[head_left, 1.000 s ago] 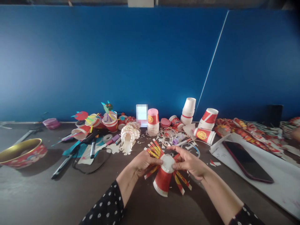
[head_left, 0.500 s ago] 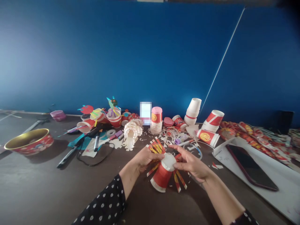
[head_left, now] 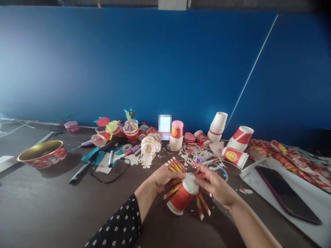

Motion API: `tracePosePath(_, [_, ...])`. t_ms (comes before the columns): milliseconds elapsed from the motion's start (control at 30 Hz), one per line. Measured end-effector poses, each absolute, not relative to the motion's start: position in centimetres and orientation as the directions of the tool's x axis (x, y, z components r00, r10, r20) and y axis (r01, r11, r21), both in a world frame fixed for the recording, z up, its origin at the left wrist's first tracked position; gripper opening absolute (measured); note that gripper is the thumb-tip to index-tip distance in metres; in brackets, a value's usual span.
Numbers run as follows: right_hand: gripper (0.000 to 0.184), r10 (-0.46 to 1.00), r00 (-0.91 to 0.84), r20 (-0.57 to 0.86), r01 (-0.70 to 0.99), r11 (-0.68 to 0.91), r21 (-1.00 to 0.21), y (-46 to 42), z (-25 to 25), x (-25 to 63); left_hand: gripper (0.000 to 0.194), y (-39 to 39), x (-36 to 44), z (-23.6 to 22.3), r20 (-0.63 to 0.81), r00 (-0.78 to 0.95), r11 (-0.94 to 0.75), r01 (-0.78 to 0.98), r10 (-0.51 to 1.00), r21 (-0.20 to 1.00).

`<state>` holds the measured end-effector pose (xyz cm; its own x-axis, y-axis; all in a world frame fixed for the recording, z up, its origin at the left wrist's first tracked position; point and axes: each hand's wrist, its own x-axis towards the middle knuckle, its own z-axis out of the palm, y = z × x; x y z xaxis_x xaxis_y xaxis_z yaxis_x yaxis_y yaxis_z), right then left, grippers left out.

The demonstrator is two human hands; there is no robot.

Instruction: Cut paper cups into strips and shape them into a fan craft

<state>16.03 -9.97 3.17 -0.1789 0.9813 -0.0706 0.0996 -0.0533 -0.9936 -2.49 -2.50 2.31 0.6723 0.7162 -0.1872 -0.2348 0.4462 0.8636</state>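
Between my two hands is a red and white paper cup [head_left: 181, 200], tilted with its white end up and to the right. Cut paper strips [head_left: 202, 206], red and yellow with pale tips, fan out around that white end. My left hand [head_left: 164, 178] is closed on the cup's left side, its thumb at the white end and strips beneath its fingers. On the opposite side, my right hand [head_left: 216, 184] pinches the white end between thumb and fingers, with other strips close by. My palms hide part of the strips.
A gold-lined red bowl [head_left: 42, 155] sits left, near a dark pen-like tool [head_left: 77, 175]. Behind my hands are a white paper-strip piece [head_left: 150, 148], stacked paper cups [head_left: 177, 136] and scattered scraps. A phone [head_left: 287, 194] lies on a white tray [head_left: 307, 220] at right.
The cup leans more, its white end having shifted right and its other end staying low at left. Both hands keep their hold. The whole scene has slid slightly right as my head moved.
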Motion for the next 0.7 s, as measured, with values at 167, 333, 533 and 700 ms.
tracePosePath(167, [0.066, 0.980, -0.182, -0.082, 0.097, -0.065, -0.993, -9.7, 3.4, 16.1, 0.038, -2.7, -2.2, 2.7, -0.154, 0.651, 0.398, -0.245, 0.743, 0.884])
tracePosePath(333, [0.062, 0.980, -0.166, -0.107, 0.116, -0.088, -0.989, -9.4, 3.2, 16.0, 0.034, -2.6, -2.2, 2.6, -0.193, 0.640, 0.403, -0.200, 0.744, 0.893])
tracePosePath(533, [0.062, 0.973, -0.186, -0.134, 0.274, -0.079, -0.959, -9.1, 2.4, 15.8, 0.025, -1.7, -2.5, 1.8, -0.264, 0.641, 0.347, -0.004, 0.721, 0.938])
tracePosePath(700, [0.046, 0.979, -0.191, -0.077, 0.414, 0.009, -0.910, -8.9, 1.5, 15.5, 0.022, -1.5, -2.9, 2.1, -0.253, 0.661, 0.241, 0.112, 0.706, 0.964])
